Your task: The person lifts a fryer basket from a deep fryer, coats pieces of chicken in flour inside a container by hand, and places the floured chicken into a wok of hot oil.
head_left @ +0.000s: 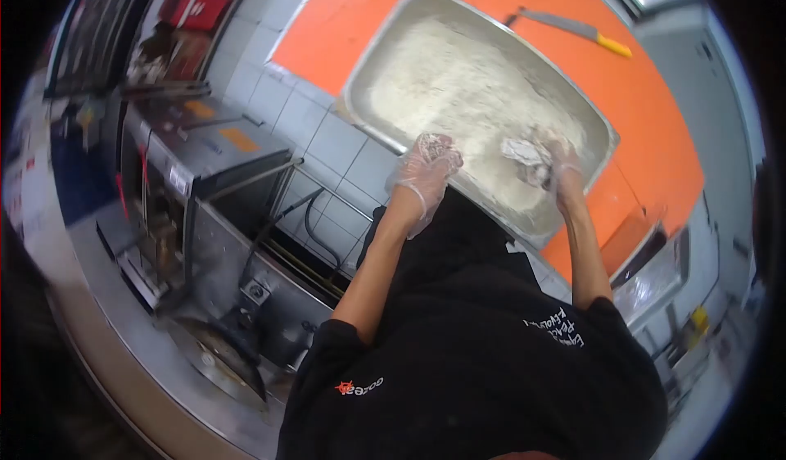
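A large metal pan (602, 116) holds a deep bed of pale, flour-like powder (458, 83). My left hand (424, 178), in a clear plastic glove, is at the pan's near edge with its fingers curled. The fingers are caked with powder, and I cannot make out what they hold. Inside the pan's right part, my gloved right hand (563, 168) is closed on a lumpy, powder-coated piece (526, 151). The piece's kind is hidden under the coating.
The pan rests on an orange tabletop (663, 124). Beyond it lies a knife (573, 28) with a yellow handle. To my left stands metal kitchen equipment (213, 141) with an open well and rails. A dark-edged container (643, 251) is near my right elbow.
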A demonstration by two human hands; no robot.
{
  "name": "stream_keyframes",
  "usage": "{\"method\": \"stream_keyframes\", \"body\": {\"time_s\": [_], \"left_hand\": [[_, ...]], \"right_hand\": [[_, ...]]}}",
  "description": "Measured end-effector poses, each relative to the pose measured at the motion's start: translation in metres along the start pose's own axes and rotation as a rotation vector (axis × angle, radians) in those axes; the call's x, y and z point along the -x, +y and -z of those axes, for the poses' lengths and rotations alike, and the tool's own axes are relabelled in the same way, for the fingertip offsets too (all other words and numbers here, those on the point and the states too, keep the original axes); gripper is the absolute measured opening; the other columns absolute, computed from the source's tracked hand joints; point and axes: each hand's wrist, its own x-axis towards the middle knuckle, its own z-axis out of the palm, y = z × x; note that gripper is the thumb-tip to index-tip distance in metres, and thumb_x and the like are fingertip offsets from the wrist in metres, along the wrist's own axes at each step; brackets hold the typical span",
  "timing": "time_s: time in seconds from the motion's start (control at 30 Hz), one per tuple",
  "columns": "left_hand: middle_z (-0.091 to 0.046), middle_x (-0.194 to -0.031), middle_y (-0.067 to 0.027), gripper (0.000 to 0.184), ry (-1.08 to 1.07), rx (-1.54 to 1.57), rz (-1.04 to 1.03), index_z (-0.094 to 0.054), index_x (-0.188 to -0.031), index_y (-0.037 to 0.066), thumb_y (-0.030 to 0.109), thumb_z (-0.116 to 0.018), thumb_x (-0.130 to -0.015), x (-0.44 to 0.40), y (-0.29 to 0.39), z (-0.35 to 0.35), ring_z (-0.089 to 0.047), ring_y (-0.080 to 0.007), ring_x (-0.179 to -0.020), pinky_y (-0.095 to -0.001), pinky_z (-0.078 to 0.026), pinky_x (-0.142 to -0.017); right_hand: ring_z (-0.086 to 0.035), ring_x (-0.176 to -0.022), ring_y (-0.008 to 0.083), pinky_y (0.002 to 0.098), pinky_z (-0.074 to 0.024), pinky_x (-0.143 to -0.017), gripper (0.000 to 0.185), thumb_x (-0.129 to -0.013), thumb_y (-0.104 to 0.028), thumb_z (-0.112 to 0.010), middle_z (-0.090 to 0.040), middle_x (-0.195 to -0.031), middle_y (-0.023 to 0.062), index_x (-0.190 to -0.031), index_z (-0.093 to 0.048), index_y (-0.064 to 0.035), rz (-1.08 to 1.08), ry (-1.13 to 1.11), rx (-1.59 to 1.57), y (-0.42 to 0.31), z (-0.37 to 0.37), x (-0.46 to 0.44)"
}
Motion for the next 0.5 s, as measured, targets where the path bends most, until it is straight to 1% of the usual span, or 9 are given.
{"method": "stream_keyframes", "body": {"time_s": [0.03, 0.07, 0.1, 0.13, 0.27, 0.3, 0.4, 0.47, 0.5], "left_hand": [[-0.062, -0.103, -0.0074, 0.029, -0.080, 0.041, -0.104, -0.055, -0.121, 0.002, 0.011, -0.064, -0.095, 0.000, -0.007, 0.015, -0.060, -0.0137, -0.093, -0.0304, -0.051, -0.085], [-0.062, -0.102, -0.0078, 0.029, -0.121, 0.069, -0.221, -0.056, -0.120, 0.002, 0.014, -0.065, -0.096, 0.007, -0.008, 0.039, -0.060, -0.0137, -0.095, -0.0306, -0.052, -0.086], [-0.063, -0.099, -0.0067, 0.028, 0.008, -0.086, -0.353, -0.056, -0.118, 0.003, 0.020, -0.065, -0.097, 0.031, 0.006, 0.045, -0.061, -0.0132, -0.093, -0.0291, -0.052, -0.084], [-0.061, -0.093, -0.0044, 0.023, 0.031, -0.013, -0.517, -0.057, -0.113, 0.004, 0.019, -0.064, -0.097, 0.042, 0.008, 0.056, -0.060, -0.0117, -0.089, -0.0279, -0.052, -0.080], [-0.055, -0.090, -0.0012, 0.017, 0.148, 0.445, -0.475, -0.056, -0.106, 0.005, 0.010, -0.064, -0.092, 0.094, 0.003, 0.128, -0.054, -0.0082, -0.084, -0.0261, -0.048, -0.072], [-0.055, -0.090, -0.0008, 0.017, 0.195, 0.491, -0.515, -0.055, -0.105, 0.005, 0.008, -0.064, -0.091, 0.116, -0.002, 0.147, -0.053, -0.0077, -0.084, -0.0258, -0.048, -0.071], [-0.062, -0.097, -0.0027, 0.017, 0.477, 0.369, -0.453, -0.057, -0.110, 0.005, 0.005, -0.066, -0.095, 0.177, -0.016, 0.209, -0.060, -0.0116, -0.092, -0.0296, -0.052, -0.082], [-0.063, -0.096, -0.0052, 0.015, 0.526, 0.652, -0.703, -0.059, -0.106, 0.005, 0.017, -0.063, -0.098, 0.167, -0.091, 0.260, -0.062, -0.0140, -0.089, -0.0292, -0.052, -0.080], [-0.064, -0.099, -0.0067, 0.021, 0.480, 0.742, -0.701, -0.061, -0.109, 0.004, 0.024, -0.058, -0.100, 0.167, -0.114, 0.272, -0.063, -0.0160, -0.089, -0.0297, -0.053, -0.081]], "right_hand": [[-0.060, -0.103, 0.0194, 0.0305, -0.0529, -0.062, 0.048, -0.100, -0.040, -0.057, -0.062, -0.114, 0.0094, -0.134, -0.055, -0.0064, 0.123, -0.060, 0.007, 0.006, -0.004, -0.008], [-0.063, -0.061, 0.0135, 0.0265, -0.0466, -0.046, 0.045, -0.102, -0.040, -0.051, -0.066, -0.089, 0.0073, -0.128, -0.058, -0.0030, -0.062, 0.037, 0.035, -0.042, -0.034, 0.019], [-0.064, -0.060, 0.0139, 0.0259, -0.0479, -0.046, 0.044, -0.102, -0.041, -0.052, -0.066, -0.085, 0.0066, -0.126, -0.059, -0.0054, -0.135, -0.079, 0.137, -0.062, -0.043, 0.021], [-0.067, -0.084, 0.0189, 0.0310, -0.0562, -0.061, 0.047, -0.100, -0.047, -0.052, -0.068, -0.103, 0.0065, -0.128, -0.060, -0.0103, -0.087, -0.247, 0.062, -0.087, -0.063, 0.033], [-0.065, -0.067, 0.0155, 0.0275, -0.0512, -0.051, 0.048, -0.097, -0.050, -0.057, -0.070, -0.092, 0.0047, -0.126, -0.061, -0.0113, -0.247, -0.634, 0.150, -0.152, -0.139, 0.039], [-0.065, -0.066, 0.0148, 0.0263, -0.0492, -0.048, 0.049, -0.096, -0.050, -0.058, -0.070, -0.091, 0.0046, -0.126, -0.062, -0.0114, -0.294, -0.761, 0.213, -0.159, -0.170, 0.009], [-0.067, -0.072, 0.0172, 0.0307, -0.0530, -0.052, 0.052, -0.098, -0.050, -0.056, -0.070, -0.099, 0.0066, -0.131, -0.059, -0.0102, -0.161, -0.920, 0.221, -0.194, -0.308, 0.063], [-0.069, -0.075, 0.0184, 0.0329, -0.0550, -0.054, 0.054, -0.098, -0.050, -0.054, -0.071, -0.103, 0.0076, -0.134, -0.058, -0.0097, -0.088, -0.989, 0.205, -0.210, -0.384, 0.118], [-0.069, -0.087, 0.0206, 0.0345, -0.0573, -0.064, 0.056, -0.100, -0.048, -0.051, -0.069, -0.113, 0.0096, -0.139, -0.054, -0.0073, 0.035, -1.210, 0.180, -0.230, -0.368, 0.140]]}}
